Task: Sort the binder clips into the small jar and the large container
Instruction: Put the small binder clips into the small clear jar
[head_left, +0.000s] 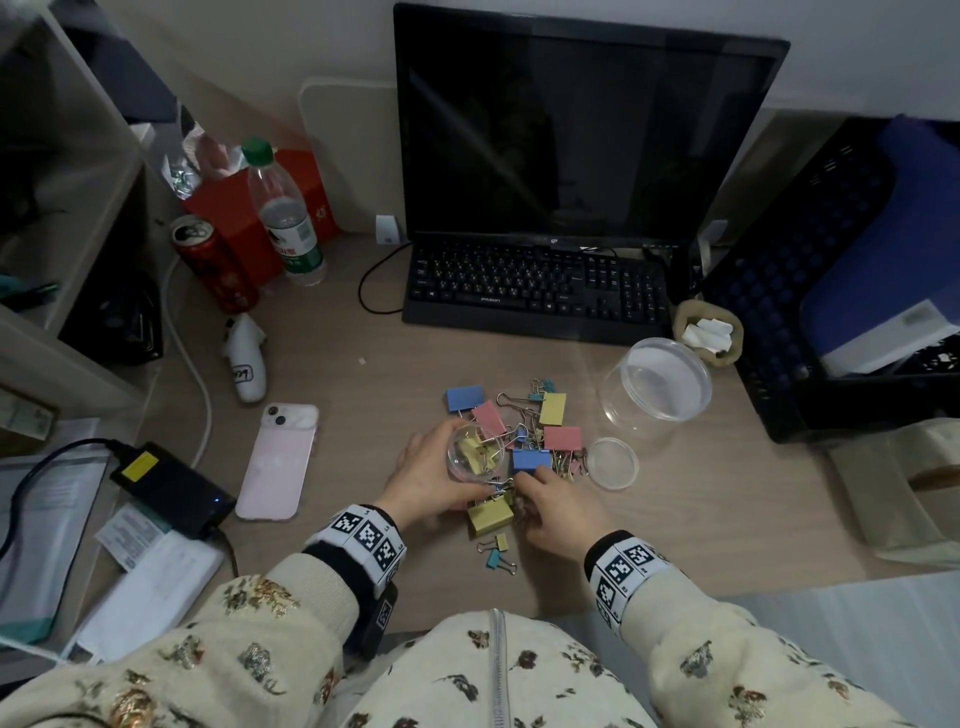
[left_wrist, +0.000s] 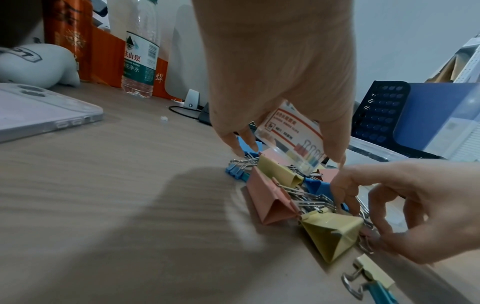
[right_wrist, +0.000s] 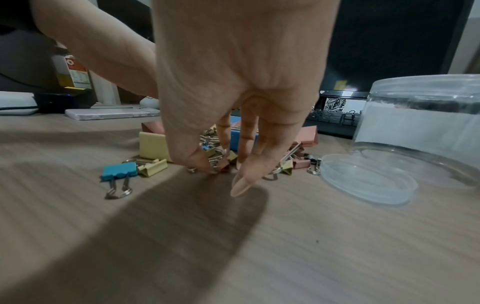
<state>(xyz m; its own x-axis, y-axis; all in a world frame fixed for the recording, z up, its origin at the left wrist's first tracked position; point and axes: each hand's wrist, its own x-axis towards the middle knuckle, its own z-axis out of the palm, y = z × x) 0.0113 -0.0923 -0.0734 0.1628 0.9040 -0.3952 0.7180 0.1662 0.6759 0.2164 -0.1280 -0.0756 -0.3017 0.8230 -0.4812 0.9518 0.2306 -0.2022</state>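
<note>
My left hand (head_left: 436, 470) grips the small clear jar (head_left: 475, 457) and holds it tilted just above the clips; a few yellow clips lie inside. The jar's label (left_wrist: 293, 133) shows in the left wrist view. A pile of pink, blue and yellow binder clips (head_left: 524, 421) covers the desk in front of me. My right hand (head_left: 530, 488) reaches down into the pile's near edge, thumb and fingers pinching a small pink clip (right_wrist: 224, 167) on the desk. A large yellow clip (head_left: 490, 514) lies between my hands. The large clear container (head_left: 657, 382) stands open at the right.
A clear lid (head_left: 613, 463) lies right of the pile. A pink phone (head_left: 275, 462) lies to the left, a black keyboard (head_left: 535, 291) and monitor behind. A water bottle (head_left: 285, 218) and red can (head_left: 213, 265) stand far left; a black crate (head_left: 810, 312) stands at the right.
</note>
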